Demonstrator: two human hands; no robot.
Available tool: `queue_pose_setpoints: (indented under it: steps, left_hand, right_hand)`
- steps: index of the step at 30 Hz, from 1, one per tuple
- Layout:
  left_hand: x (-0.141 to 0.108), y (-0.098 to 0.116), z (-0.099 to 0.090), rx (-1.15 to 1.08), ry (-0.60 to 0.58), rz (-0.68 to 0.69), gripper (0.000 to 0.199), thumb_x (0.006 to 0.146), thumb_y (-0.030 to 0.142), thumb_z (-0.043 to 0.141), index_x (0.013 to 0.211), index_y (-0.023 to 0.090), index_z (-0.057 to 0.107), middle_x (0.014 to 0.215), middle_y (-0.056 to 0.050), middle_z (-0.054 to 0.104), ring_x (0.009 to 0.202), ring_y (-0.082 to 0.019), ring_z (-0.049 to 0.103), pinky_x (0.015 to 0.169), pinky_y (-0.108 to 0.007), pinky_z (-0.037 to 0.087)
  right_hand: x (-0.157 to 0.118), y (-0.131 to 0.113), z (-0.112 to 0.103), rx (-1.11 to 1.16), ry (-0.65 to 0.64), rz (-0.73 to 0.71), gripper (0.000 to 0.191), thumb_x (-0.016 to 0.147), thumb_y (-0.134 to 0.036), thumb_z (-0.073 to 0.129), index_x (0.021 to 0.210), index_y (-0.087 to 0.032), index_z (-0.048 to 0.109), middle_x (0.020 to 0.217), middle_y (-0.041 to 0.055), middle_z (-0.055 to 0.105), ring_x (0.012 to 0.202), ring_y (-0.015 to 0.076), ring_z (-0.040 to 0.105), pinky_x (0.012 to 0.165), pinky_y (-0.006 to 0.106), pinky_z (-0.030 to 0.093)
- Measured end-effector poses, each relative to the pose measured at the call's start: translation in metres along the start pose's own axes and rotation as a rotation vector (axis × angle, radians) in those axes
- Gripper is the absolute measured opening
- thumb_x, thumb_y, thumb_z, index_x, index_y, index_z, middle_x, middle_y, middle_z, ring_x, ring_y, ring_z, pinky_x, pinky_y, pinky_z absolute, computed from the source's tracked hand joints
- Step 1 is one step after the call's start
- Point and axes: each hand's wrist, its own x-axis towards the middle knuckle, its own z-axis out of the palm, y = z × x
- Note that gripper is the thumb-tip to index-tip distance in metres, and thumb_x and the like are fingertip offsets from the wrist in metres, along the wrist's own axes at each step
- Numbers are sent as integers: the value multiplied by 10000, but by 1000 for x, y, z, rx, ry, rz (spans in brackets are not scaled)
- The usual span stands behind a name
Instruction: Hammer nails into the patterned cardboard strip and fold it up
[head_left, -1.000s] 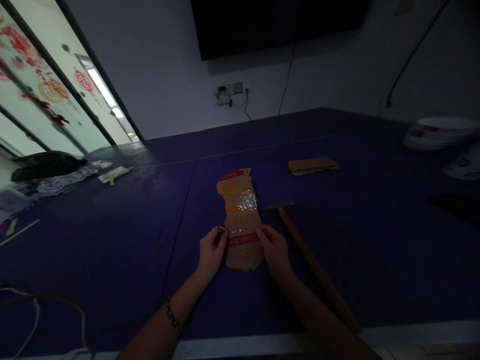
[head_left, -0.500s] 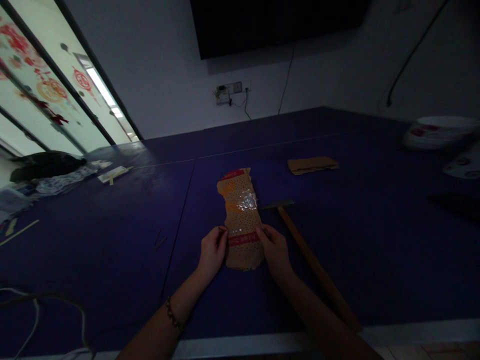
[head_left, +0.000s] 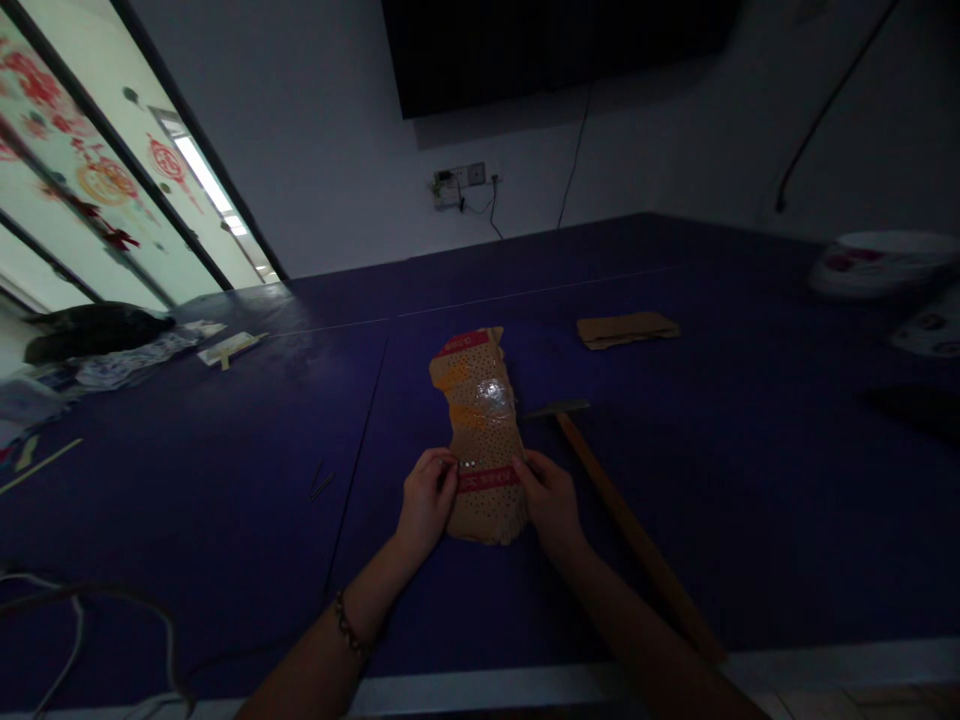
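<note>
Between my two hands is a shoe-sole-shaped piece of cardboard, dotted with many small holes and crossed by red printed tape, with orange marks and a shiny strip of clear tape. My left hand pinches its left edge near the lower red band. On the opposite edge, my right hand grips it with the thumb on top. A few small shiny dots show beside the left fingertips. Just right of the cardboard lies a hammer with a wooden handle, its metal head close to the cardboard's edge.
Folded cardboard lies farther back on the dark blue table. Two thin metal rods rest to the left. Cables loop at the lower left. A white tub stands at the far right, and a dark bag at the far left.
The cardboard has tilted slightly, its far end rising a little and the glare on the clear tape shifting. Both hands keep their hold in nearly the same place.
</note>
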Motion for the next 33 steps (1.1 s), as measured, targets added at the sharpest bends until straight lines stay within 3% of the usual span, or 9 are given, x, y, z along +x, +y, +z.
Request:
queue_pose_setpoints:
  steps: [10,22,33]
  left_hand:
    - [-2,1,6,55,-72,55,153,774,93,403,789,133,549,829,-77,548,784,-145,559,704,-255,481]
    - [3,7,-2,-202,-28,-185,174,775,200,479,768,161,648,801,-37,598,752,-134,576,697,-247,469]
    - [4,10,-3,-187,-15,-204,158,737,163,514,675,158,660,865,-47,560,809,-145,553,729,-268,453]
  right_hand:
    - [0,3,-1,-34,12,17,202,664,-339,536,705,-159,619,660,24,623,635,186,541,591,292,417]
    - [3,4,-2,101,67,99,207,608,-355,602,676,-161,627,651,19,621,635,187,540,631,315,422]
    - [-1,2,-1,240,35,138,208,598,-335,638,716,-164,651,675,11,650,634,182,560,632,308,432]
